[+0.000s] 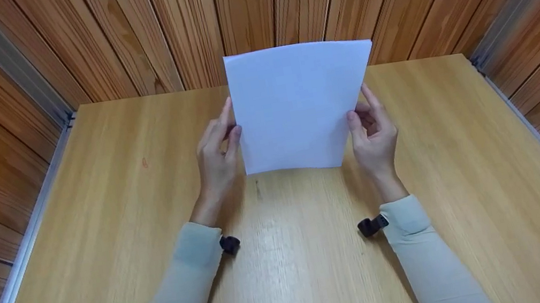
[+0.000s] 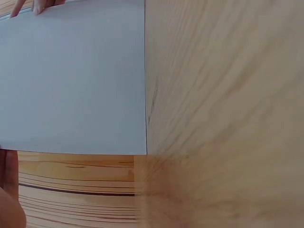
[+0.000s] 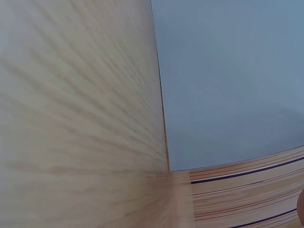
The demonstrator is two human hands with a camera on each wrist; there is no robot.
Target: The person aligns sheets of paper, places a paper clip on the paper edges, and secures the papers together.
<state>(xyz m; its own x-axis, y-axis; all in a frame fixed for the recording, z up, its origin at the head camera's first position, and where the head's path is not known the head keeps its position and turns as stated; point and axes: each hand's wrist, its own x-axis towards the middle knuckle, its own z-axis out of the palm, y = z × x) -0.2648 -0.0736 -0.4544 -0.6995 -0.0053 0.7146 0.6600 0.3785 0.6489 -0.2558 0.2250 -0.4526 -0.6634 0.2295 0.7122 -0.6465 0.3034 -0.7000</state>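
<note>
Blank white paper is held up off the table, tilted toward the head camera and slightly bowed along its top. Its left edge is pinched by the left hand, thumb at the front and fingers partly hidden behind. On the opposite edge the right hand grips in the same way, thumb on the near face. The left wrist view shows the paper with fingertips over its far edge. In the right wrist view the paper fills the upper right. Whether it is one sheet or several, I cannot tell.
Beneath the hands lies a light wooden table. Wood-plank walls rise behind it and on both sides, with metal strips along the side edges. A small black device sits at the left wrist, and another device at the right.
</note>
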